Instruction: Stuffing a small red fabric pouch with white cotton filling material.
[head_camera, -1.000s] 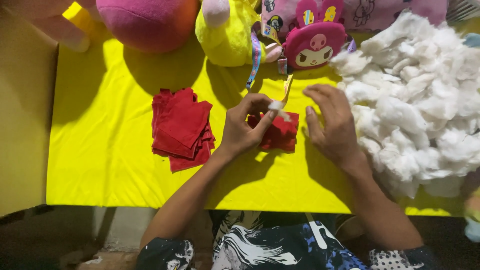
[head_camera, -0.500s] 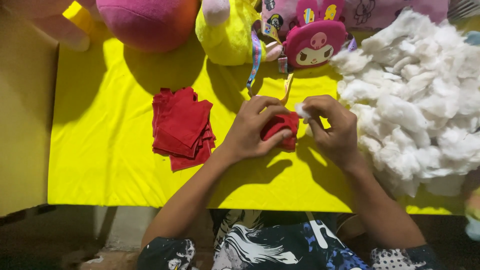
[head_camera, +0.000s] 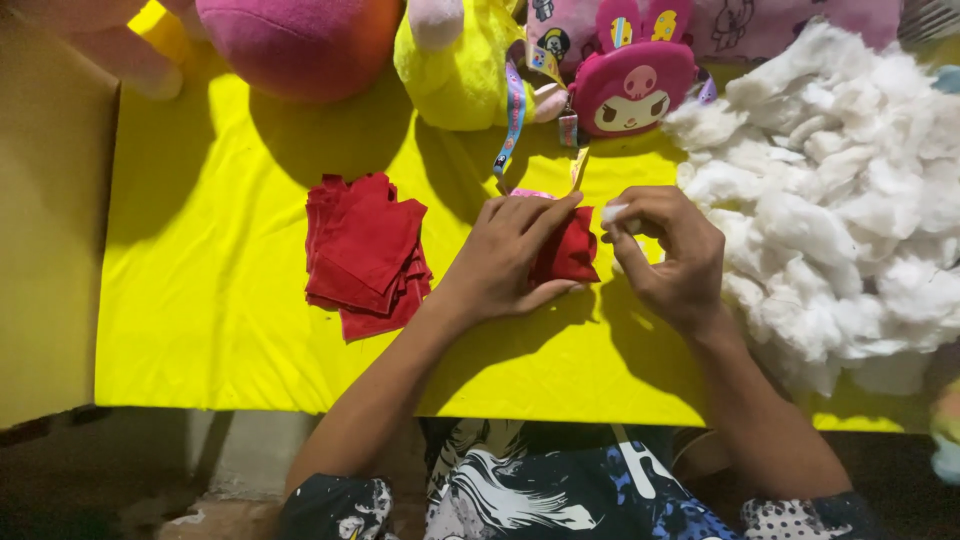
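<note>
Now stuffing: left hand (head_camera: 510, 262) grips red fabric pouch (head_camera: 568, 250); right hand (head_camera: 668, 255) pinches cotton tuft (head_camera: 612, 212) beside it. Next: poke tuft into opening w/ care.

A second ago the left hand (head_camera: 515, 262) pinched a small red fabric piece (head_camera: 568, 248) with a white tuft at its raised fingertips, while the right hand (head_camera: 672, 258) lay open and flat beside it. Since then the left hand has lowered and folded its grip around the red piece, covering most of it. The right hand has curled shut and moved in close, now pinching the bit of white stuffing (head_camera: 612, 212) (just at the red piece's upper right edge).
</note>
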